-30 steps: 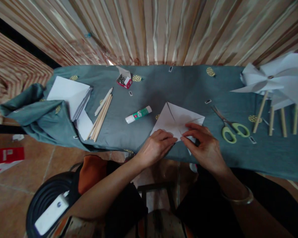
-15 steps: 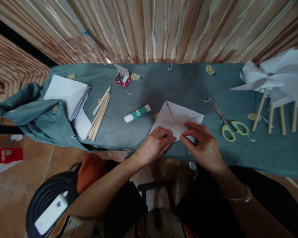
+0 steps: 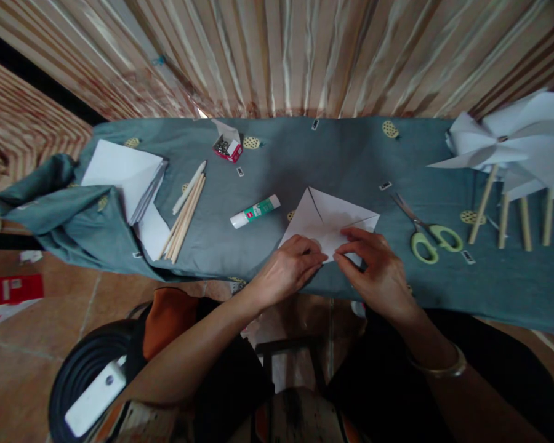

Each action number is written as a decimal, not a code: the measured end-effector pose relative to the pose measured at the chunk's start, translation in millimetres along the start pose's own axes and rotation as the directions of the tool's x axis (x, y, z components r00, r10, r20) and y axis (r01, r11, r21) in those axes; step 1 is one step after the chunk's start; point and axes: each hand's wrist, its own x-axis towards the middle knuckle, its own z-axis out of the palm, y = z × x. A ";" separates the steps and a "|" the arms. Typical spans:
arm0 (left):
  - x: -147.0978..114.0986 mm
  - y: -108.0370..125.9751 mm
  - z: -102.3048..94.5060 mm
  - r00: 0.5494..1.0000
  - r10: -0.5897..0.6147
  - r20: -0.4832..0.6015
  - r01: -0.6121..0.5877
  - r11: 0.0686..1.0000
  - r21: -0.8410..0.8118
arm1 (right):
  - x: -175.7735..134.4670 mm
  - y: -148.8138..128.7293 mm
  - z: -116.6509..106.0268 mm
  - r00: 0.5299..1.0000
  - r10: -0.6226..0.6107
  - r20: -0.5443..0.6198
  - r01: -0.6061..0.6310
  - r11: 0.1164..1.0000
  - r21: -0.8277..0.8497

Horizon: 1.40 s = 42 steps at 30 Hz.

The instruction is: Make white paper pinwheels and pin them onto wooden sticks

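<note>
A square white sheet of paper [image 3: 325,215] lies cornerwise on the cloth, with dark slits or lines running inward from its far and right corners. My left hand [image 3: 293,264] is closed at its near left edge, thumb and fingers pinching the paper by the near corner. Just to the right, my right hand [image 3: 372,264] pinches the same corner area between thumb and forefinger, other fingers curled over the sheet. Left of the sheet is a green and white glue stick [image 3: 255,211]. Scissors with pale green handles [image 3: 427,237] rest to the right.
On the left are a stack of white paper [image 3: 120,169], several wooden sticks [image 3: 188,218] and a white pen [image 3: 189,186]. A small red box of pins [image 3: 228,146] stands open at the back. Paper pinwheels [image 3: 512,141] on sticks lie at the right.
Both hands keep almost the same place at the paper's near corner. My right hand has shifted very slightly; the other things stay put.
</note>
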 end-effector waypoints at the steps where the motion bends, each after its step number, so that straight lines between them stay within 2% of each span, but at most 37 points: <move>1: -0.1 -0.2 0.1 1.000 0.000 -0.002 0.000 1.000 -0.001 | -0.1 0.0 0.0 1.000 -0.007 0.001 0.007 1.000 -0.003; 7: -0.2 -1.3 0.6 1.000 0.015 -0.015 -0.015 1.000 -0.014 | 0.7 -0.2 0.9 0.996 -0.076 0.043 0.079 0.995 -0.067; 16: 0.3 -0.9 -0.9 1.000 0.008 0.007 -0.008 1.000 -0.011 | 0.2 -1.6 6.7 0.985 -0.107 0.134 0.128 0.978 -0.162; 25: -2.3 3.6 2.0 1.000 -0.029 -0.010 0.029 0.998 0.062 | -4.8 -4.2 19.3 0.978 -0.174 0.119 0.202 0.930 -0.307; 29: -1.0 3.7 2.6 1.000 0.012 -0.012 -0.011 0.993 0.114 | -5.3 -7.8 20.9 0.972 -0.185 0.144 0.224 0.913 -0.341; 33: 0.6 5.1 1.4 0.999 0.042 -0.002 -0.041 0.986 0.164 | -3.8 -6.2 12.3 0.975 -0.176 0.133 0.207 0.939 -0.275; 36: 1.3 7.0 0.1 0.998 0.058 -0.005 -0.056 0.981 0.186 | 5.1 6.0 -0.2 0.989 -0.146 0.029 0.149 0.970 -0.190; 38: 1.6 8.3 -0.6 0.998 0.068 -0.001 -0.067 0.977 0.202 | 14.9 17.3 -8.1 0.993 -0.105 -0.048 0.094 0.977 -0.192; 42: 1.4 8.3 -4.1 0.996 0.090 0.012 -0.090 0.963 0.252 | 31.4 34.9 -18.3 0.999 -0.027 -0.033 0.020 0.980 -0.199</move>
